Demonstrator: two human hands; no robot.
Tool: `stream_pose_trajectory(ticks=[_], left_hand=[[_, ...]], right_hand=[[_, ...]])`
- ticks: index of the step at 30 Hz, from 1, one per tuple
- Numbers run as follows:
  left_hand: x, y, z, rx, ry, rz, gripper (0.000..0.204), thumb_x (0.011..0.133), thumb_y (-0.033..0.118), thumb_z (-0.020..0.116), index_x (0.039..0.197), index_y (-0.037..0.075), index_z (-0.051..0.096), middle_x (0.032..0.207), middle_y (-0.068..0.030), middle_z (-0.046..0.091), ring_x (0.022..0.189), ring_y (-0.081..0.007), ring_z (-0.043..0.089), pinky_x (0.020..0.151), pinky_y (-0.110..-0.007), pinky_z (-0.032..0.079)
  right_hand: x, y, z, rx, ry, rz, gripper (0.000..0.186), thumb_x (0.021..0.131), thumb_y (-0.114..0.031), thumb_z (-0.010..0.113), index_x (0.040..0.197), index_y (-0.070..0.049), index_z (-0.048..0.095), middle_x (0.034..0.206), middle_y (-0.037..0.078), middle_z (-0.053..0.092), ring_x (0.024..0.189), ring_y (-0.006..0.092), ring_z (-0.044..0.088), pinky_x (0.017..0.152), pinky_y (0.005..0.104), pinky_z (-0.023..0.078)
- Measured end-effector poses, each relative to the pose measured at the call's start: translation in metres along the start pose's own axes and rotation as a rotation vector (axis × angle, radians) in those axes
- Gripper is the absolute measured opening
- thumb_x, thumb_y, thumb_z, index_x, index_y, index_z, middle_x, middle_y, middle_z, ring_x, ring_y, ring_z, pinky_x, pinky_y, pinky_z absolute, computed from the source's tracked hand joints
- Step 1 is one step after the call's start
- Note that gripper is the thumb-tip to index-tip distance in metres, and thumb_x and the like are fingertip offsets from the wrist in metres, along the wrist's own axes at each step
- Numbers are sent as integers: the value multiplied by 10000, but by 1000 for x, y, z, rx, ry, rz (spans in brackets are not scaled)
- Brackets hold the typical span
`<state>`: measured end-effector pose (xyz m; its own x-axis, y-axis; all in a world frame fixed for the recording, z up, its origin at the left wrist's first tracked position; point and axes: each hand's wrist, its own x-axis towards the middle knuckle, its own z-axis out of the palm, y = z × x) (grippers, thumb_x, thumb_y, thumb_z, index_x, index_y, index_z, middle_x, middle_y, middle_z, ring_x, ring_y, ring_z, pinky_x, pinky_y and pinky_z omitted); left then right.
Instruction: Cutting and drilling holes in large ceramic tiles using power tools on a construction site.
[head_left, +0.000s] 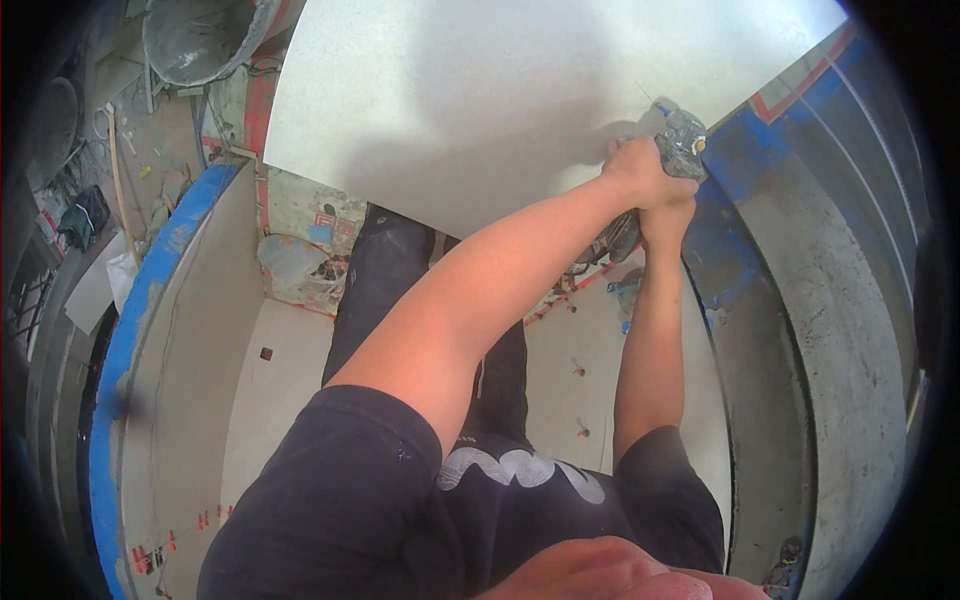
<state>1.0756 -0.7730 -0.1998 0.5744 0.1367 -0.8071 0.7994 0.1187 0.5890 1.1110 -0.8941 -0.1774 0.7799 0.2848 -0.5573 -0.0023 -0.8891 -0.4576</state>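
Observation:
A large pale tile slab [500, 110] spans the top of the view, with a shadow across it. At its near right edge is a dusty grey and black handheld power tool [684, 140], an angle grinder by its shape. My left hand [635, 168] wraps round it from the left, and my right hand [672, 200] grips just below. Both hands are closed on it, close together, and partly hide its body. The dark rear part of the tool shows beneath them. Whether its disc touches the slab, I cannot tell.
A dirty bucket [200, 40] stands at the upper left. A blue-edged low wall [120, 380] curves along the left, a grey ledge [840, 320] along the right. Red tile clips [170, 542] dot the pale tiles near my legs. A dusty flat plate-like thing [288, 257] lies beneath the slab.

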Motion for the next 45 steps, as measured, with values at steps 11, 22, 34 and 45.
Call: stream_pose_trajectory(ticks=[11,22,34,45], left_hand=[[0,-2,-2,-3,-15,-12,856,665,615,830,1097,-111,691,1138,-282,717,1092,-379,708,965,-436,558],[1,-3,-7,-67,-115,-13,997,674,670,784,1247,-129,620,1320,-287,634,1349,-411,527,1210,-483,292],[3,-2,-9,-58,-142,-20,925,662,643,799,1200,-99,670,1298,-269,661,1332,-407,542,1199,-538,263],[2,-3,-11,-110,-147,-13,928,669,628,790,1199,-123,661,1304,-295,650,1344,-425,530,1222,-553,231]], right_hand=[[0,-6,1,-5,-25,-10,428,844,-269,797,1095,65,708,1090,180,758,1007,222,709,886,376,536],[0,-5,0,4,1,-37,405,850,-243,798,1104,60,707,1078,156,759,987,195,704,875,365,537],[-1,-11,2,5,10,-14,433,841,-272,803,1101,62,711,1070,158,757,984,183,696,858,365,540],[1,-10,2,-32,0,14,445,848,-261,798,1135,67,708,1102,157,753,1000,193,695,867,367,537]])
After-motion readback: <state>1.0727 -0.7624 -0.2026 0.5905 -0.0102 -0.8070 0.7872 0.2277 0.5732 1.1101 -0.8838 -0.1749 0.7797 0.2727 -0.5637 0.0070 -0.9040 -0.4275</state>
